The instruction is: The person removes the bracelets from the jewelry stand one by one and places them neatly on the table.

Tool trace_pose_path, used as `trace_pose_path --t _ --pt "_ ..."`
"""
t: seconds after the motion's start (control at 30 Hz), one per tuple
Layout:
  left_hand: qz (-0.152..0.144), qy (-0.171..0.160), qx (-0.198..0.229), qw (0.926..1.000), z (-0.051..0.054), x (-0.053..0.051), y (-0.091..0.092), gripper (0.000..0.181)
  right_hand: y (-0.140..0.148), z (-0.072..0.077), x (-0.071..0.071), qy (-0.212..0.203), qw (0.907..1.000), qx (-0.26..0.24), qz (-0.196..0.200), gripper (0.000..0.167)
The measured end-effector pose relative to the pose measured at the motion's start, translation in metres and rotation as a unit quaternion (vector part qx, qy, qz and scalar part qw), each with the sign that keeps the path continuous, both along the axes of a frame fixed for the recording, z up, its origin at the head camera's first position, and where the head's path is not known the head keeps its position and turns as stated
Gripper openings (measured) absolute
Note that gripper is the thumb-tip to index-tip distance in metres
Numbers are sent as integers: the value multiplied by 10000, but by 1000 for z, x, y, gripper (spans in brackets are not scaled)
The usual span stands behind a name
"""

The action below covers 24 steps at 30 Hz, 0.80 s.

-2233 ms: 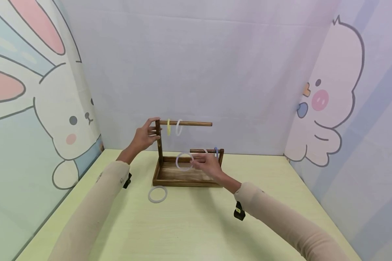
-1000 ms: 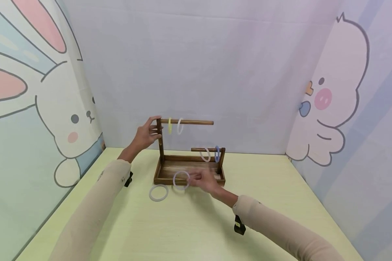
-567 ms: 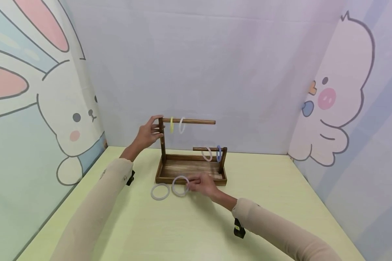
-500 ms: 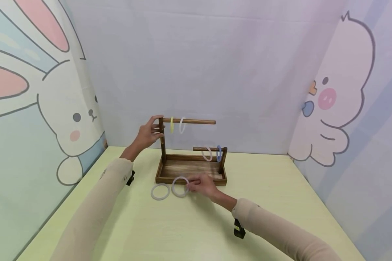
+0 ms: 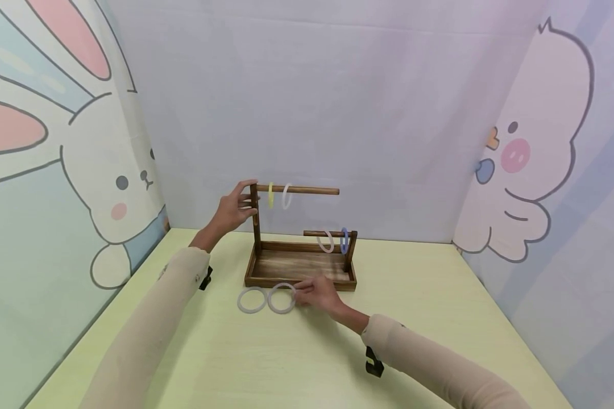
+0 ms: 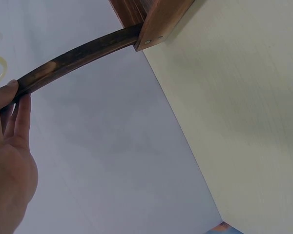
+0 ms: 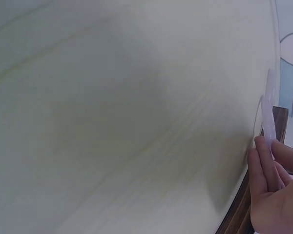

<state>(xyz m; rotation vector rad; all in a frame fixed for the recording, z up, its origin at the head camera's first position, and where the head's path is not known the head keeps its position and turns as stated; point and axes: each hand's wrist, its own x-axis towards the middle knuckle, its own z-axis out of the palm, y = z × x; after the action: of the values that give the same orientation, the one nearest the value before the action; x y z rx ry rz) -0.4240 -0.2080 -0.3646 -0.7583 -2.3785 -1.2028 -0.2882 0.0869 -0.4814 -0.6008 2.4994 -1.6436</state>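
Note:
My left hand (image 5: 232, 210) grips the top of the tall left post (image 5: 256, 227) of a wooden rack; in the left wrist view, thumb and fingers of the hand (image 6: 12, 161) pinch the post (image 6: 78, 58). My right hand (image 5: 319, 294) pinches the right edge of a pale ring (image 5: 270, 307) low at the rack's front edge; the right wrist view shows the hand (image 7: 278, 190) holding the ring (image 7: 267, 117). Another pale ring (image 5: 239, 305) lies on the table just left of it. Yellow (image 5: 270, 196) and white (image 5: 285, 200) rings hang on the upper bar (image 5: 314, 191).
A pinkish ring (image 5: 330, 248) and a blue ring (image 5: 344, 241) hang on the lower bar (image 5: 312, 233) at the right. Below the bars is the rack's shallow tray (image 5: 299, 284). Printed cloth walls with a rabbit (image 5: 102, 170) and a white figure (image 5: 532, 113) enclose the table (image 5: 266, 363).
My right hand has come down and forward from beside the lower bar with its ring, which is now low beside the ring on the table. My left hand keeps its grip on the post.

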Motion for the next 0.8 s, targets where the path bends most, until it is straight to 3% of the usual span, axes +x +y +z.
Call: trace_pose_path --t 0.33,0.7,0.8 --pt "3 58 24 10000 0 0 1 81 -2 -7 -3 707 9967 368 -155 19" --pt "-1 51 9 10000 0 0 1 81 -4 -13 -3 1192 9910 517 -333 18" --pt "9 23 39 10000 0 0 1 81 -5 -15 -4 1162 9912 492 -405 18"
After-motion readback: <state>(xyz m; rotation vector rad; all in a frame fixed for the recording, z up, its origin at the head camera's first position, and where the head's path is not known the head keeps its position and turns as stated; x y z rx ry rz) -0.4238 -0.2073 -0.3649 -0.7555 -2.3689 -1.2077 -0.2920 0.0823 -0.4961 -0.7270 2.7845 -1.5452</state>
